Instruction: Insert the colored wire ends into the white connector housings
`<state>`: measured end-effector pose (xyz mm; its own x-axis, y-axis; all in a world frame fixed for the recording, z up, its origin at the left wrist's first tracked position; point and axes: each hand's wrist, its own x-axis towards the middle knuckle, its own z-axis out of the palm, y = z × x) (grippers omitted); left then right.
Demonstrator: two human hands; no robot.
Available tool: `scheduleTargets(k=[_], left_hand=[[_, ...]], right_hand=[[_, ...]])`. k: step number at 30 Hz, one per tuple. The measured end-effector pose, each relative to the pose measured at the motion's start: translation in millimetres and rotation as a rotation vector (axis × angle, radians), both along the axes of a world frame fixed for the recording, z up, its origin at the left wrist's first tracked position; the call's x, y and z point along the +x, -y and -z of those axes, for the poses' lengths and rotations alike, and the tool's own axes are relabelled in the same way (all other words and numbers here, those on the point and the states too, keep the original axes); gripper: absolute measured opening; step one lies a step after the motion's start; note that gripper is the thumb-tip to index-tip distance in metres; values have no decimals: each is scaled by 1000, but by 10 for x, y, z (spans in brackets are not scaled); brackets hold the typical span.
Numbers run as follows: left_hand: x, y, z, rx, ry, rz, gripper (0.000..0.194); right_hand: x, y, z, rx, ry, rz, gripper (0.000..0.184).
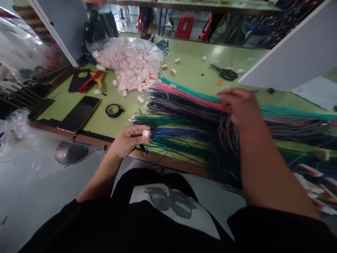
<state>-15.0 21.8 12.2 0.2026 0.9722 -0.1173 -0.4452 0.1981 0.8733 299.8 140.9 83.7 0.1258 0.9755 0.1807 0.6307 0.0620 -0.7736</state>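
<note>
Between the thumb and fingers of my left hand [133, 140] is a small white and orange connector housing [146, 134], near the table's front edge. A thin wire or two hangs at the housing. My right hand [235, 103] is over the pink wires [195, 96], its fingers bent and blurred, so I cannot tell whether they grip a wire. Under and around it lie long bundles of dark wires [181, 105], green wires [163, 120] and blue wires [179, 133], with bare metal terminals at their left ends. Teal wires [184, 88] run along the back.
A clear bag of connector housings [129, 63] stands at the back left. Nearby lie black tape [113, 110], a phone [79, 113] and red-yellow pliers [92, 81]. Scissors [226, 73] rest at the back right, with loose housings about. White panels [284, 52] flank the green table.
</note>
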Motion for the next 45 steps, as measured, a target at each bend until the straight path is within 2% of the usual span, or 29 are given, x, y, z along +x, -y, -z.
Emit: scheduleTargets(k=[3,9,14,18,22,30,35,41,45], left_hand=[[-5,-8,7,18,-1,7,29],[-10,-27,46,23,27,7,30],[-8,-43,70,24,38,23,32],[-14,-51,80,12,39,19,36],[-16,-45,85,34,53,28,35],[-12,-35,51,36,54,23,34],[-17,-36,38,28,25,20,34],[-23,-35,49,12,-6,11,36],[-23,-35,53,21,24,24,36]], right_hand=[[-303,232,-49,-50,37,-189,17],[-884,566,-61,2,218,-650,22],[-1210,747,78,26,128,-797,24],[-1315,802,137,25,42,-765,14],[-1263,771,164,-6,34,-741,16],[-1212,812,217,63,205,-679,13],[-1236,844,230,163,345,-652,17],[-1248,866,244,204,437,-623,16],[-1267,900,273,290,458,-598,16]])
